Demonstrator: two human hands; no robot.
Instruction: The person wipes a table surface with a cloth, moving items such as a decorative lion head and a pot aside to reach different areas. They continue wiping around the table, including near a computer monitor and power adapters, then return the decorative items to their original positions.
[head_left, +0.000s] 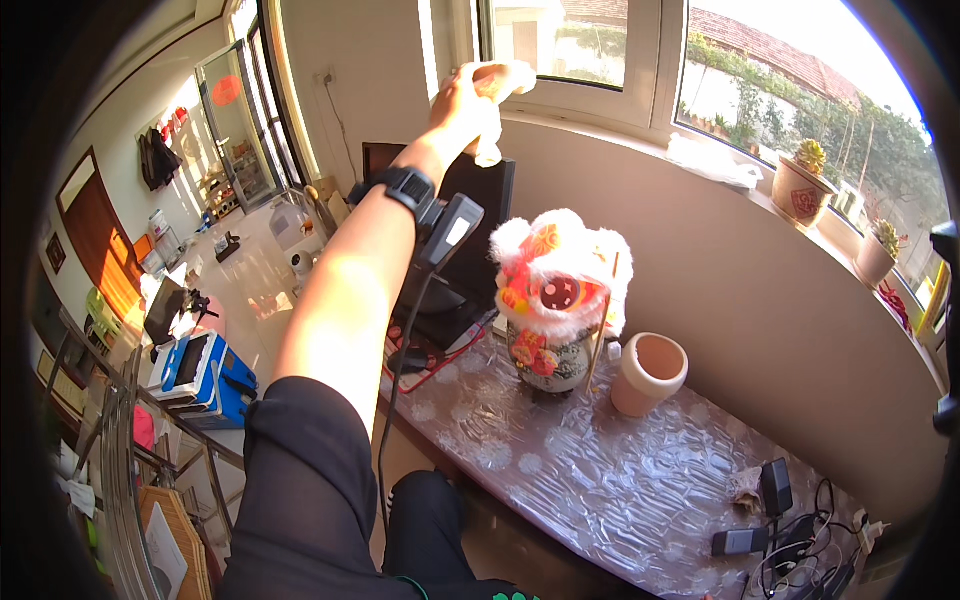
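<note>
My left hand (469, 94) is stretched out at the window frame (577, 101), above a black monitor (495, 187). Its fingers are closed around a crumpled white cloth or tissue (489, 142), part of which hangs below the palm; glare hides the details. The wrist wears a black strap with a small device (452, 231) and a cable. My right hand is out of view. Before me, a red and white furry lion-head ornament (559, 289) sits on a dark patterned jar (559, 367). Right of it stands a pinkish flower pot (637, 390).
A shiny plastic cover lies over the table (585, 480). Chargers (739, 541) and tangled cables are at its right end. Potted succulents (802, 191) and a white plastic bag (712, 161) stand on the sill. On the left are a blue-and-white box (217, 382) and metal rails (124, 465).
</note>
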